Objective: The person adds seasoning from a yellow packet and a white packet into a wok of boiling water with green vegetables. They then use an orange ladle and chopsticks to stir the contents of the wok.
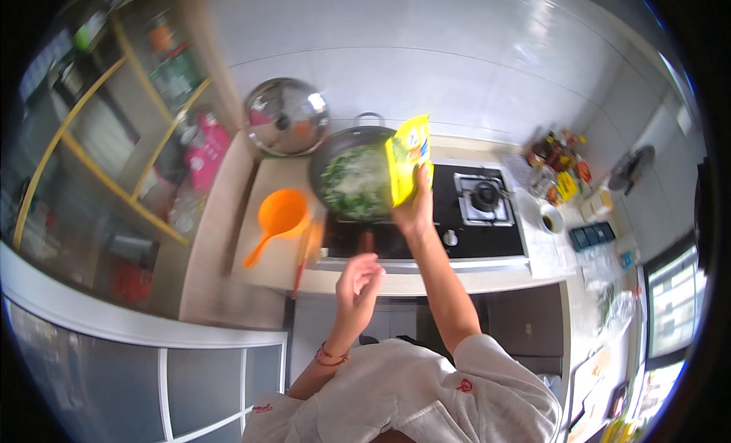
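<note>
My right hand [415,211] holds a yellow seasoning packet [408,159] tilted over a dark wok [352,180] on the left burner. The wok holds chopped green vegetables with a pale patch on top. My left hand [359,281] hovers below, near the counter's front edge, fingers loosely curled and holding nothing. A reddish bracelet circles my left wrist [332,355].
An orange plastic scoop [279,217] lies on the counter left of the wok. A steel lid [286,115] leans behind it. The right burner [484,196] stands bare. Bottles and jars [560,165] crowd the counter at right. Shelves [114,138] stand at left.
</note>
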{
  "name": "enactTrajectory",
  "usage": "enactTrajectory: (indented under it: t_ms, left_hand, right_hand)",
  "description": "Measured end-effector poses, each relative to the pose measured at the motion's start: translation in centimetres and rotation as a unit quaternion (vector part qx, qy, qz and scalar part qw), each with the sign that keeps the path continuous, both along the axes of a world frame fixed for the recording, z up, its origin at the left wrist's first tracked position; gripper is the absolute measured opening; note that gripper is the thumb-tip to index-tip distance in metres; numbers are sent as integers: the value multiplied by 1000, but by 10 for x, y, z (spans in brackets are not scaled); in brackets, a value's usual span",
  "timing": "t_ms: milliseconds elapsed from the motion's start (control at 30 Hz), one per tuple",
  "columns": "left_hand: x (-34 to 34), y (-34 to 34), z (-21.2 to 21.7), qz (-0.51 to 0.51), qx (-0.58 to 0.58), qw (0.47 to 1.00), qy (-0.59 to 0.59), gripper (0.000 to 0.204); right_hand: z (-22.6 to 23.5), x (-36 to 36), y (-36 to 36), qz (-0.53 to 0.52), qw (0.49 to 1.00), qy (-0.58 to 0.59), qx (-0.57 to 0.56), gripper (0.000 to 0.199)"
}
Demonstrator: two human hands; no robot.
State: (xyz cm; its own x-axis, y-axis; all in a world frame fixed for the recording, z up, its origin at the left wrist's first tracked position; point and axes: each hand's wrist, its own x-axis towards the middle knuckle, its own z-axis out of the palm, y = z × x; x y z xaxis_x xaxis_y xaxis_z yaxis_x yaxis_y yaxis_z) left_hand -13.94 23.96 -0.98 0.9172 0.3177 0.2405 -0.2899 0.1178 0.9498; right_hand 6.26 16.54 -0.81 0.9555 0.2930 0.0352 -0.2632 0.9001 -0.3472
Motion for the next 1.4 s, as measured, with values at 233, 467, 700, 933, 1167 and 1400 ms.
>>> enactTrajectory:
  t_ms: [233,467,700,933,1167,1400]
  left_hand:
    - [55,-180,-42,-148,-63,983,83,27]
    - [73,-319,-77,-402,-98,899,142,28]
    - [136,-395,-96,-443,-28,888,117,37]
    - [224,-409,-131,-373,-29,905,202,19]
    - [264,-399,-162,-354,-4,905,235,21]
    - [273,-397,-172,-285,10,904,318,17]
  right_hand:
    - [-73,-140,-207,-135,987,-12,-83,50]
    - [-67,-195,-437,-243,890,-22,-386,58]
    - [-44,-142,-513,-187,815,0,-548,24]
    - [-65,45,-582,-372,654,71,-655,25]
    - [-123,230,-623,-352,438,60,-825,31]
    - [-190,272,-623,-242,495,122,-826,26]
